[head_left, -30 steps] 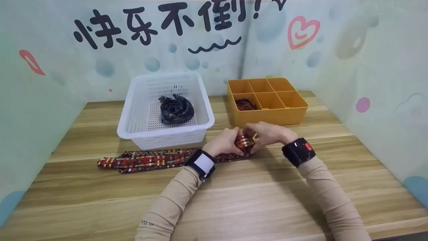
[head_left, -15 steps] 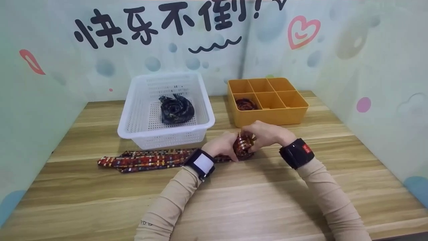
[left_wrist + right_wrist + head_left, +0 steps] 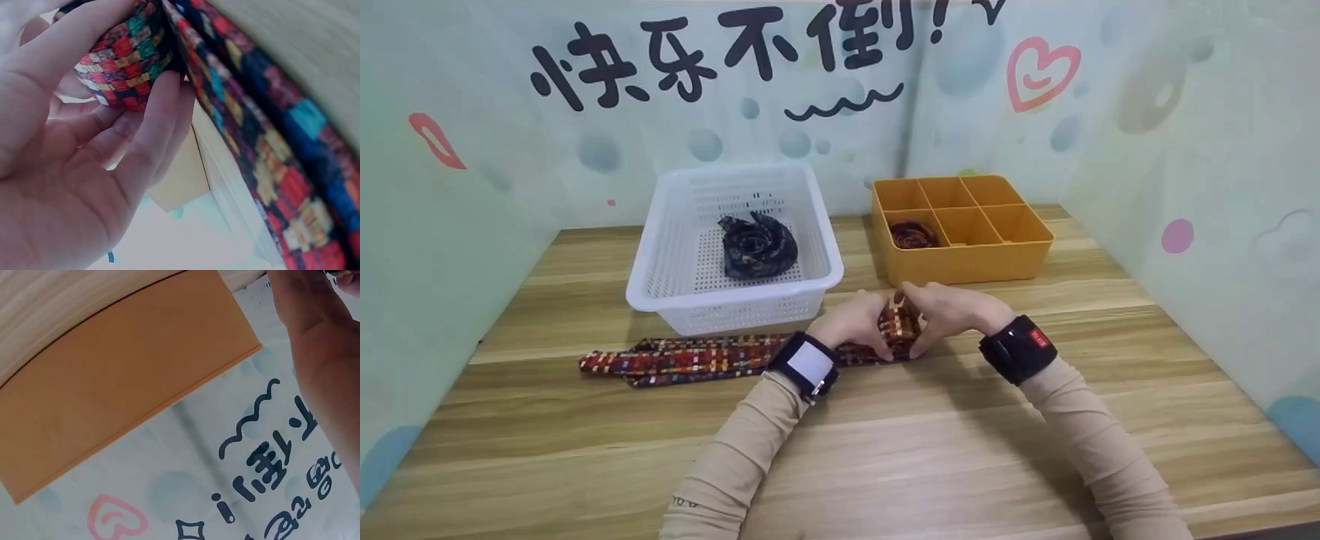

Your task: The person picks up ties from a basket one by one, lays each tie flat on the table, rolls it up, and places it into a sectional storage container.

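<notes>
While half-curled, left grip point(image 3: 849, 324) and right grip point(image 3: 952, 311) in joint clasp round the rolled checked tie point(image 3: 897, 322)

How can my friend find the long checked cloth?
Find the white basket. On the table in front of it lies the checked cloth, one end rolled between the left hand and right hand. Unlike the dark cloth coiled in the basket, it's brightly checked and mostly stretched out.
</notes>
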The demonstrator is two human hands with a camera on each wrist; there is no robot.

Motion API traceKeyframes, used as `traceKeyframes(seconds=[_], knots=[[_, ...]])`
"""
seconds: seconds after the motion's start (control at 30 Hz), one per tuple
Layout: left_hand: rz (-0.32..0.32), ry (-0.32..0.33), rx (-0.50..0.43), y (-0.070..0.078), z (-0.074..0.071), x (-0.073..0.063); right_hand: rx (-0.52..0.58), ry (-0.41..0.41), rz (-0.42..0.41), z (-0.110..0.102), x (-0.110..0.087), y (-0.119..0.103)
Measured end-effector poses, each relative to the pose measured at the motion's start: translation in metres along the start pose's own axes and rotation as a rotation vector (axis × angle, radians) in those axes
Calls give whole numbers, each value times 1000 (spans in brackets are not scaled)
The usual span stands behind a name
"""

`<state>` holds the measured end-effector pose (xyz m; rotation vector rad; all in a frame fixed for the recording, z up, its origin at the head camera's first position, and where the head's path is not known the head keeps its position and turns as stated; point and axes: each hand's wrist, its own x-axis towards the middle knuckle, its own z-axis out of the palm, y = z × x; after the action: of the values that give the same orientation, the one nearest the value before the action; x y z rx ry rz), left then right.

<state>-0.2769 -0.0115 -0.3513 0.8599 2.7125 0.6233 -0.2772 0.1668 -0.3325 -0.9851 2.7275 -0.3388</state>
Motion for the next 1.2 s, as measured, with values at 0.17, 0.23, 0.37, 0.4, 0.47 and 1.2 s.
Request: traceKeyframes(seconds=[0.17, 0.23, 0.37, 0.4, 0.47, 1.2], knots=[[-70, -34, 92, 3, 0, -4, 57, 13, -100, 3, 5, 2], [-76, -56, 109, 4, -1, -5, 24, 36, -111, 3, 6, -2], [-19, -67, 70, 7, -8, -7, -139, 72, -49, 0, 3, -14], [4, -53, 52, 7, -10, -7, -178, 78, -29, 0, 2, -17], [45, -18, 22, 9, -11, -7, -230, 87, 1, -2, 0, -22], [-3, -29, 36, 8, -18, -13, -177, 83, -87, 2, 4, -20]])
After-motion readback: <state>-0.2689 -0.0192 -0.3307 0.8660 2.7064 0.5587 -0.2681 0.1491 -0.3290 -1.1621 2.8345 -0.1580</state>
